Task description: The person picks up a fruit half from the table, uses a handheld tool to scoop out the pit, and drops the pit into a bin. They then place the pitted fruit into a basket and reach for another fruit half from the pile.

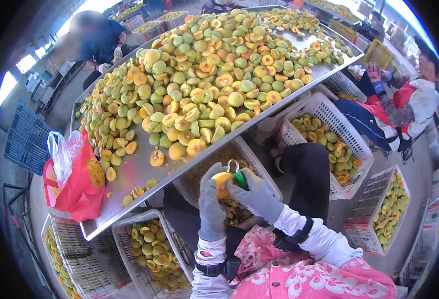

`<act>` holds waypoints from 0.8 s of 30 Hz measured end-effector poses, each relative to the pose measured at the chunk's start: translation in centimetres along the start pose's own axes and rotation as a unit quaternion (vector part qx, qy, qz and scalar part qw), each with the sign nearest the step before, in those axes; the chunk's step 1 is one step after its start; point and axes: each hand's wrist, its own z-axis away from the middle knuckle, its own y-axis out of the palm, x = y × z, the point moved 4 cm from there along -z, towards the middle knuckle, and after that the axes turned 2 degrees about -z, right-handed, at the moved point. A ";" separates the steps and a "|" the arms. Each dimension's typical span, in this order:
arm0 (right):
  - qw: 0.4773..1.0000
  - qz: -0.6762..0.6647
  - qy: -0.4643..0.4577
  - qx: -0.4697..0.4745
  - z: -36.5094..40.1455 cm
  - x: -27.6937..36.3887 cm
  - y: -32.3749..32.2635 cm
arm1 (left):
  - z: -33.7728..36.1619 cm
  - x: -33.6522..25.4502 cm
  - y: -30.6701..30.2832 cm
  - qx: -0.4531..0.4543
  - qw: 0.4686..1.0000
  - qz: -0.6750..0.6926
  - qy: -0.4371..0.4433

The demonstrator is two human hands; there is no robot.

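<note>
My left hand (pixel 212 205), in a grey glove, holds a yellow-orange fruit (pixel 221 185) over a white crate. My right hand (pixel 257 194), gloved too, is closed round a tool with a green handle (pixel 240 181) and a metal loop (pixel 233 166) on top. The tool touches or nearly touches the fruit; the exact contact is hidden by my fingers. Just beyond both hands is the edge of a metal table (pixel 165 175), which bears a large heap of halved and whole green-yellow fruit (pixel 204 74).
White crates of fruit stand below the table, at the lower left (pixel 124 251) and right (pixel 351 144), with another (pixel 379 214) farther right. A red bag (pixel 82 184) rests on the table's left corner. One person (pixel 409 107) sits at the right, another (pixel 100 42) works at the upper left.
</note>
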 end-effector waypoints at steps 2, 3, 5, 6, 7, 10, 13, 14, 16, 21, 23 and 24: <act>0.980 -0.185 0.051 0.047 -0.6 -1.1 0.5 | 0.6 -0.6 0.9 0.016 1.000 -0.006 -0.005; 0.980 -0.185 0.049 0.046 -0.7 -1.2 0.2 | 0.7 -1.0 1.4 0.029 0.999 -0.012 -0.009; 0.941 -0.285 0.156 0.093 -0.3 -1.3 0.1 | 0.3 -1.1 1.1 -0.001 1.000 -0.005 -0.006; 0.941 -0.285 0.158 0.093 -0.2 -1.1 -0.1 | 0.1 -1.2 0.8 -0.018 0.999 -0.038 -0.005; 0.957 -0.228 0.159 0.079 -0.1 -0.7 -0.4 | -0.1 -1.3 0.4 -0.033 0.997 -0.073 -0.003; 0.980 -0.178 0.090 0.018 -1.4 -0.8 -0.7 | -0.9 -0.2 -0.3 0.022 0.994 -0.094 -0.042; 0.978 -0.195 0.072 0.028 -1.7 -1.7 -1.4 | -1.4 -0.1 1.8 0.050 0.987 -0.151 0.002; 0.937 -0.309 0.145 0.073 -1.3 -1.9 -1.0 | -1.4 -0.8 2.7 0.013 0.978 -0.195 0.071; 0.875 -0.425 0.192 0.130 -0.4 -1.9 -0.4 | -0.4 -2.0 4.7 -0.023 0.978 -0.166 0.126; 0.962 -0.247 0.101 0.060 -0.2 -3.0 -1.3 | -1.0 1.0 2.5 -0.088 0.995 0.007 0.055; 0.984 0.128 -0.123 0.007 0.4 -1.0 -2.8 | -1.2 0.3 2.9 -0.049 0.990 -0.110 0.075; 0.986 0.133 -0.094 0.030 0.7 -0.8 -2.8 | -1.5 1.3 2.6 -0.050 0.994 -0.073 0.064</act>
